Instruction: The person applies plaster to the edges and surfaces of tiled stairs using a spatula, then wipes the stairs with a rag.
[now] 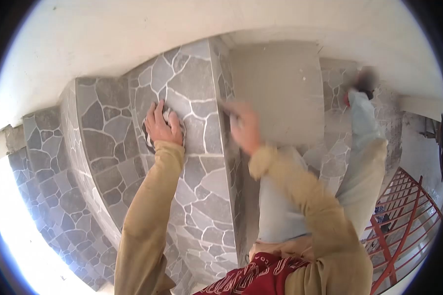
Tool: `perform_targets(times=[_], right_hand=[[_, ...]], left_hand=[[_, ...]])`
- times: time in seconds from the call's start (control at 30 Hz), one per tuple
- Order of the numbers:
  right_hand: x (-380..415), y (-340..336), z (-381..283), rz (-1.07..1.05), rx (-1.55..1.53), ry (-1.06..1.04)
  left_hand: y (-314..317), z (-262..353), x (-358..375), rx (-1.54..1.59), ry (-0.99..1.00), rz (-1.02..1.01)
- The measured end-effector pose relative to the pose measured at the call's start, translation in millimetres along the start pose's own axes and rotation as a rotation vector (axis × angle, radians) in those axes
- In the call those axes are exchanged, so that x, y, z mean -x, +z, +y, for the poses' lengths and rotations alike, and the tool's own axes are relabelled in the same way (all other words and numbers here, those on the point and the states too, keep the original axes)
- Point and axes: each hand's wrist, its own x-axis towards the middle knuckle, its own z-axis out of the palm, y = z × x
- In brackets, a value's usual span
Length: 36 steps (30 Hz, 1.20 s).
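Observation:
My left hand presses a crumpled black-and-white cloth against a grey stone-pattern tile step with pale joint lines. Its fingers are bent over the cloth, which is partly hidden beneath them. My right hand is at the step's long straight edge, blurred by motion. Its fingers look curled round a small, thin, dark thing that I cannot make out. Both forearms are in tan sleeves.
More tiled steps lie to the left. A plain beige slab is beyond my right hand. My legs stretch over the tiles at right, near a red metal lattice. A pale wall runs along the top.

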Motion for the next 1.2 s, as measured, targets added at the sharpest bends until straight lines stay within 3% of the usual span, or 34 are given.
perform_targets(times=[0.07,0.1,0.17,0.2,0.27,0.33,0.43,0.47,0.53,0.57,0.63,0.77,0.87,0.97,1.0,1.17,1.2], right_hand=[[-67,17,32,0.152,0.107,-0.149],[-106,24,33,0.222,0.127,-0.096],[-178,24,49,0.026,0.293,0.117],[-168,24,48,0.024,0.294,0.114],[-123,13,34,0.146,0.152,-0.322],[-52,-4,3,0.046,0.079,-0.283],[-40,-7,13,-0.010,0.052,-0.242],[-68,3,15,0.037,-0.037,-0.169],[-134,12,17,0.119,0.066,-0.138],[-128,12,27,0.121,0.064,-0.134],[-128,3,43,0.047,0.156,-0.346],[-56,-10,15,-0.021,0.082,-0.260],[-125,17,43,0.136,0.091,-0.256],[-169,16,41,0.101,0.244,-0.324],[-152,16,37,0.132,0.249,-0.361],[-68,-15,4,-0.109,0.117,-0.216],[-84,-2,22,-0.007,0.083,-0.281]], left_hand=[[-1,-1,1,-0.009,-0.007,-0.016],[1,1,-1,-0.002,-0.008,-0.008],[1,-1,0,-0.002,-0.001,-0.015],[1,-2,-1,-0.003,0.001,-0.017],[0,0,-1,0.005,0.002,-0.010],[-1,0,-2,0.000,-0.012,0.001],[-1,0,0,-0.035,-0.020,-0.037],[-3,3,0,-0.023,-0.033,-0.038],[-2,3,-1,0.006,-0.034,-0.022],[-3,1,2,0.004,-0.032,-0.026],[-1,2,-1,0.016,-0.026,-0.007],[-2,2,-3,-0.007,-0.045,-0.021],[-3,3,-2,0.014,-0.040,-0.021],[-3,3,-1,0.007,-0.038,-0.024],[-3,4,-5,0.019,-0.031,-0.014],[-1,0,-2,-0.013,-0.016,-0.008],[-2,-4,1,-0.027,-0.017,-0.021]])
